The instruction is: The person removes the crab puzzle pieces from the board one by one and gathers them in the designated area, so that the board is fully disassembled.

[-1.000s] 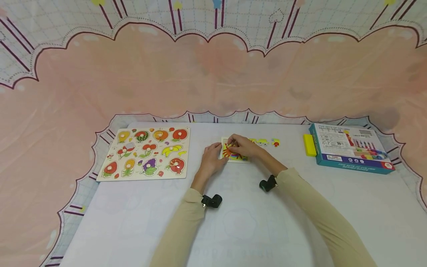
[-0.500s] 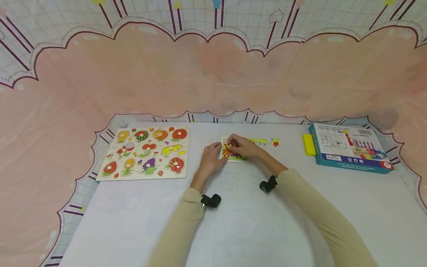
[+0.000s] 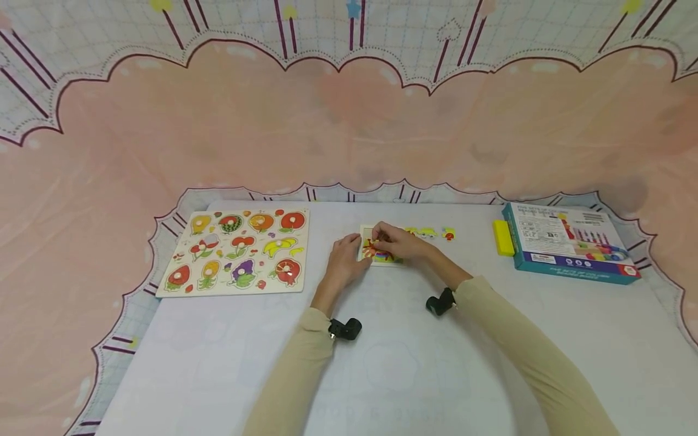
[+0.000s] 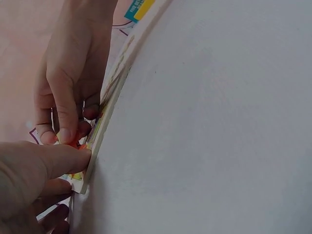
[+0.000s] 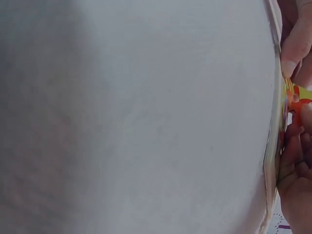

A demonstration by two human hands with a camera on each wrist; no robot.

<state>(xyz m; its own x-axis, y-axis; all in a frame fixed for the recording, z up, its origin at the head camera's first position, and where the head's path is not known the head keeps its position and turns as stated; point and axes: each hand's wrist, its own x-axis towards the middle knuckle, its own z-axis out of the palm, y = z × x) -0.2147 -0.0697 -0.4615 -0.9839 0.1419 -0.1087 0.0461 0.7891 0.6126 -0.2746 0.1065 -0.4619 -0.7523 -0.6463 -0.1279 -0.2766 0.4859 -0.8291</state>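
A small jigsaw board (image 3: 388, 264) with a pale frame and a yellow and red picture lies mid-table. My left hand (image 3: 343, 260) holds its left side, the thumb over the near corner and the fingers along the edge. Over the board, my right hand (image 3: 402, 242) pinches a yellow and orange jigsaw piece (image 5: 298, 104) between thumb and fingertips. The left wrist view shows the right hand (image 4: 75, 78) just beyond the left thumb. Much of the board and piece is covered by the fingers.
Several loose jigsaw pieces (image 3: 428, 232) lie right of the board. A fruit puzzle board (image 3: 256, 248) with knobbed pieces is at the left. To the right stand a yellow block (image 3: 503, 238) and a teal and white box (image 3: 572, 242). A patterned cloth (image 3: 349, 127) hangs behind the white table (image 3: 403, 363).
My right hand has shifted very slightly, its fingers lower over the board with the piece. The left hand stays at the board's left side. The head view has moved a little.
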